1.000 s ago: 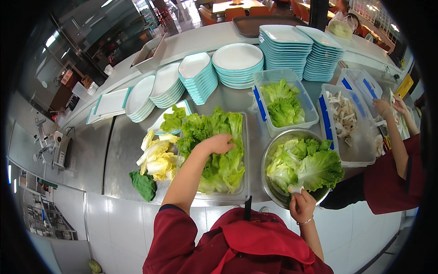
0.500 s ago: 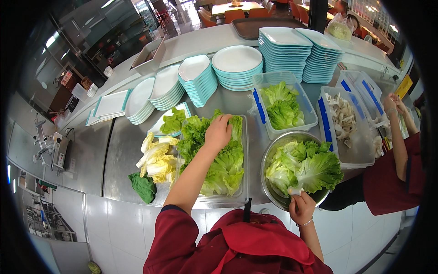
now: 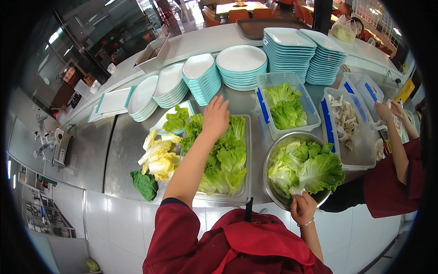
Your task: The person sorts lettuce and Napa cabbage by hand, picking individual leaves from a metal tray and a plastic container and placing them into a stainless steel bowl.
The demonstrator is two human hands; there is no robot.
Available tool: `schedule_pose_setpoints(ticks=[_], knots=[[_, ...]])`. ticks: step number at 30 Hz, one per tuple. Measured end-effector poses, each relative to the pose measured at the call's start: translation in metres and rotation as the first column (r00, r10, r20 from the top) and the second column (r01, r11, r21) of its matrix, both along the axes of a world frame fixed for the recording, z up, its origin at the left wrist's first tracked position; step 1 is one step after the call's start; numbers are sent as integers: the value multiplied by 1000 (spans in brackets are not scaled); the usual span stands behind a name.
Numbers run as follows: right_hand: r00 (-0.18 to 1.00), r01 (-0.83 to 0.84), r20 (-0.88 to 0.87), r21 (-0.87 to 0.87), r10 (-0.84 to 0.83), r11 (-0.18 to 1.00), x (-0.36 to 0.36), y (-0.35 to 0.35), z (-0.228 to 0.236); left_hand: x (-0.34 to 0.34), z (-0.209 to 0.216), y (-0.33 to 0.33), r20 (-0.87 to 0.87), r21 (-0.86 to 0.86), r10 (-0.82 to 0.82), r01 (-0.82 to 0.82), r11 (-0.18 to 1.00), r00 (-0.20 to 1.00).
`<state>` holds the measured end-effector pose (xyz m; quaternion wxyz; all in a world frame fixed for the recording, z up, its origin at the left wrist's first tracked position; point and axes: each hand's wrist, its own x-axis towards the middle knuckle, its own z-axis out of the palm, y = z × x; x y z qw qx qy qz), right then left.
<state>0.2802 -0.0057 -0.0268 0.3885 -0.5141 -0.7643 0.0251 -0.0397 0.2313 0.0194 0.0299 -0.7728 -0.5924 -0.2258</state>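
My left hand [image 3: 216, 118] is over the back edge of a clear rectangular tub [image 3: 248, 155], its fingers stretched out and nothing seen in them. Green leaf lettuce [image 3: 230, 166] fills the tub, partly covered by my forearm. At the right, my right hand [image 3: 303, 206] pinches the pale stem end of a lettuce leaf [image 3: 321, 173]. That leaf lies on more lettuce [image 3: 285, 169] in a round steel bowl [image 3: 269, 194], its frilly end toward the bowl's right rim.
Left of the tub lie yellow-white cabbage leaves [image 3: 159, 160] and a green cloth-like bundle [image 3: 144, 184]. Behind stand stacked plates [image 3: 242, 59] and a lettuce box [image 3: 312, 121]. A box of sliced mushrooms [image 3: 344, 121] stands at the right, where a co-worker's hands [image 3: 388, 111] work.
My left hand has lifted off the lettuce in the tub and moved back toward the plates, fingers straighter. My right hand stays on the leaf. The co-worker's hands have shifted left and down.
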Motion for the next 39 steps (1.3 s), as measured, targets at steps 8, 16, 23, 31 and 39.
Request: schedule_pose_setpoints(ticks=[8,16,23,31,39], knots=[[1000,12,1,-11,-12,1000,-3,0,3,-63,-13,14,222,147,36,-70,987,974],[1000,-15,-4,-33,15,999,-1,1,3,-107,-7,-26,146,-400,90,-25,916,985],[1000,-23,-2,-80,23,997,-1,2,4,-140,33,-93,222,-152,255,-225,962,941],[1000,-24,11,-66,25,998,1,1,-1,-153,3,-191,-98,-874,538,-331,356,837],[1000,-24,-5,-33,24,999,3,1,0,-107,-46,-251,543,-839,815,174,515,205]])
